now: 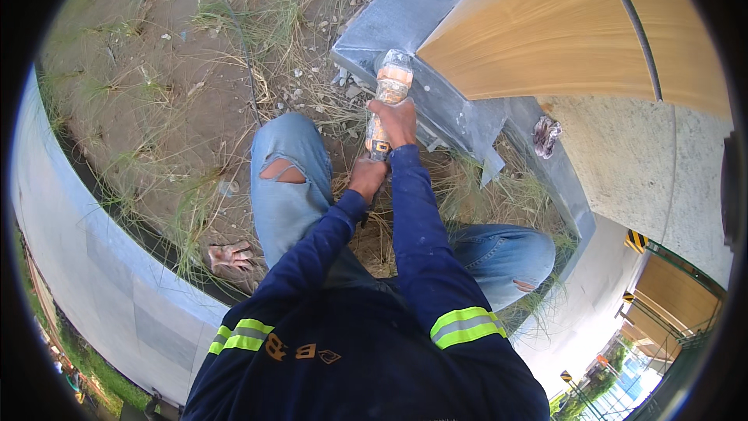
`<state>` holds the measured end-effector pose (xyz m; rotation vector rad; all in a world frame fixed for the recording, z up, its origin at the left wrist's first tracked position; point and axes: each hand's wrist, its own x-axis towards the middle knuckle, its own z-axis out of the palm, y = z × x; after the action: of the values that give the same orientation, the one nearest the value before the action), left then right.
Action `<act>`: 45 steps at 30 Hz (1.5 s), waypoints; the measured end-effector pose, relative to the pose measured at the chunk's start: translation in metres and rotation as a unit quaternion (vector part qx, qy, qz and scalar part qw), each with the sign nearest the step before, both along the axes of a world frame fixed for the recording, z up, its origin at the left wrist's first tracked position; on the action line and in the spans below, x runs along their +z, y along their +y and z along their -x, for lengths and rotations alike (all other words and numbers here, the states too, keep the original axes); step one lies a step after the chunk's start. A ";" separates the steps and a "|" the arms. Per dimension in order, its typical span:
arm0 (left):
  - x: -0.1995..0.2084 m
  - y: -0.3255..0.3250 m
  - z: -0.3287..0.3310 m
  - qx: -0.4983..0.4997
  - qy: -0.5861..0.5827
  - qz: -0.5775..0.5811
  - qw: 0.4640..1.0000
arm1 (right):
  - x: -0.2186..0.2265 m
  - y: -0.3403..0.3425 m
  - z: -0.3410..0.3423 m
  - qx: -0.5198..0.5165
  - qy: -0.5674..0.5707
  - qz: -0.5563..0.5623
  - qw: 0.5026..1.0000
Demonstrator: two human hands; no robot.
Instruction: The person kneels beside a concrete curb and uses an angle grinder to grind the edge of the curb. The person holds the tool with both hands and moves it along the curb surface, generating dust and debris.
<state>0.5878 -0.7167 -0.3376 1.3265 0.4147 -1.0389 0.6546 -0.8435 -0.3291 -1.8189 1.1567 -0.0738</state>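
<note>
I hold a clear plastic bottle (391, 78) with orange-tinted contents out in front of me, over my knees in torn blue jeans (284, 179). My right hand (397, 121) is shut around the bottle's middle. My left hand (366, 177) is closed at the bottle's near end, just below an orange band (379, 146). What the left fingers grip there is hidden. Both arms wear dark blue sleeves with reflective yellow bands.
A grey metal ledge (405, 15) runs along a wood-grain panel (561, 31) with a black cable (635, 23). A crumpled glove or rag (545, 134) lies on the ledge, another (230, 255) on the dry grassy soil (171, 86). A curved grey wall (86, 257) bounds the left.
</note>
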 end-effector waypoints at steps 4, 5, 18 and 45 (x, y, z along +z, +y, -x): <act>-0.006 0.006 -0.001 0.048 0.021 -0.007 0.999 | -0.004 0.013 -0.008 0.072 0.021 -0.050 0.996; -0.006 0.005 -0.001 0.063 0.031 -0.012 0.997 | -0.005 0.014 -0.010 0.067 0.015 -0.023 0.997; -0.012 0.002 0.002 0.045 0.004 -0.026 0.999 | -0.008 0.014 -0.010 0.045 -0.041 -0.048 0.997; 0.001 -0.007 0.002 0.044 -0.002 -0.005 0.999 | -0.001 0.001 -0.006 0.027 -0.038 -0.053 0.998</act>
<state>0.5855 -0.7239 -0.3371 1.3073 0.4716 -0.9618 0.6609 -0.8423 -0.3300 -1.7392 1.0382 -0.0487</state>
